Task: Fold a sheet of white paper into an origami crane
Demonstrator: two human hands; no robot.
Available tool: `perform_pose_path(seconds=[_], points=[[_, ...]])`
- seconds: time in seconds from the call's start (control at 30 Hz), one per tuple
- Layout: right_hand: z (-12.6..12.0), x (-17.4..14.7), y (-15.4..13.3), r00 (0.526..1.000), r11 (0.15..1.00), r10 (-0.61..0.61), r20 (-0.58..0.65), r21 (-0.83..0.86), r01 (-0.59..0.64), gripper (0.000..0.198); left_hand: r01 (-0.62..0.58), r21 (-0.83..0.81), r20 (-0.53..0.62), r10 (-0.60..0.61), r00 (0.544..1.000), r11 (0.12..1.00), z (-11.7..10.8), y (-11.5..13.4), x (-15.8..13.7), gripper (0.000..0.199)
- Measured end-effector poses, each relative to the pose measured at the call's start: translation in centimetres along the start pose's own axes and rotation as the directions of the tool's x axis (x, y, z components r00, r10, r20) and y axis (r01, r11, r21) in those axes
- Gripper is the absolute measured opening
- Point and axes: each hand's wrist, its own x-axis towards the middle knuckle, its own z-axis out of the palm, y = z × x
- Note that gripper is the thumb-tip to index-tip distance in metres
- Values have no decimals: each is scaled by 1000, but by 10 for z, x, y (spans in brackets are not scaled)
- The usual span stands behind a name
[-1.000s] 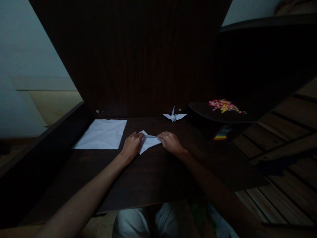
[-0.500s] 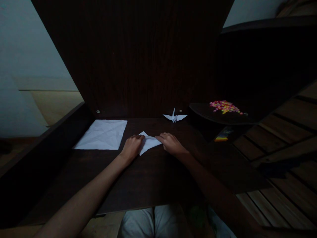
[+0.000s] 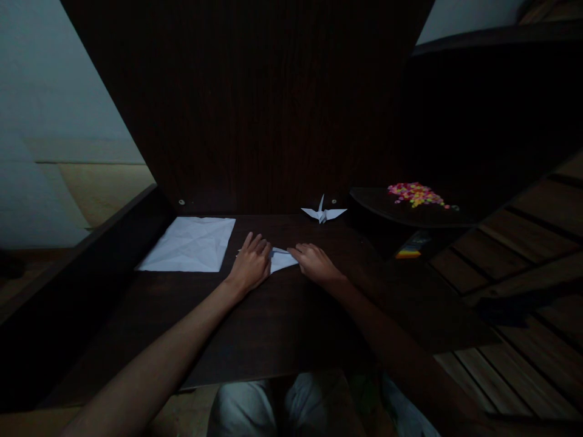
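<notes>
Your left hand (image 3: 252,261) lies loosely spread over the folded paper (image 3: 280,260), nearer you than the paper crane (image 3: 323,215); your right hand (image 3: 314,262) curls at its tip, pinch unclear; likely light, crease-prone, best held by edges.

Looks like room in home, perhaps bedroom or study corner; exact room cannot be told. Dark wood surface (image 3: 255,346), furniture-like, with tall back panel (image 3: 273,121) and raised side board (image 3: 91,261). Curved shelf (image 3: 364,200) at right, small heap of bright bits (image 3: 416,195) on it. White paper bird (image 3: 323,215) near back panel, creased paper sheet (image 3: 189,244) at left: household hobby things. Pale wall (image 3: 54,91) with yellowish patch (image 3: 112,188). Wooden slats (image 3: 510,249) at right, like bed base or pallet. Light dim.
</notes>
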Motion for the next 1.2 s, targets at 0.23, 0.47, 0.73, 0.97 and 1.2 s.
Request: perform_pose_path(seconds=[0.23, 0.47, 0.73, 0.97, 1.2], points=[[3, -2, 8, 997, 998, -52, -53, 39, 54, 41, -51, -84, -8, 50, 999, 995, 8, 2, 1, 43], [-1, -6, 16, 990, 990, -97, -99, 96, 107, 34, 25, -127, 78, -15, 997, 992, 10, 1, -1, 44], [-8, -9, 24, 990, 984, -59, -130, 161, 80, 28, 62, -140, 132, -44, 990, 988, 8, 2, -2, 48], [-8, -9, 23, 993, 976, -44, -109, 207, 66, 29, 50, -162, 152, -25, 988, 985, 12, -1, -4, 55], [-6, -8, 22, 995, 978, -19, -101, 206, 39, 25, 65, -134, 154, -44, 987, 989, 16, -1, -5, 62]])
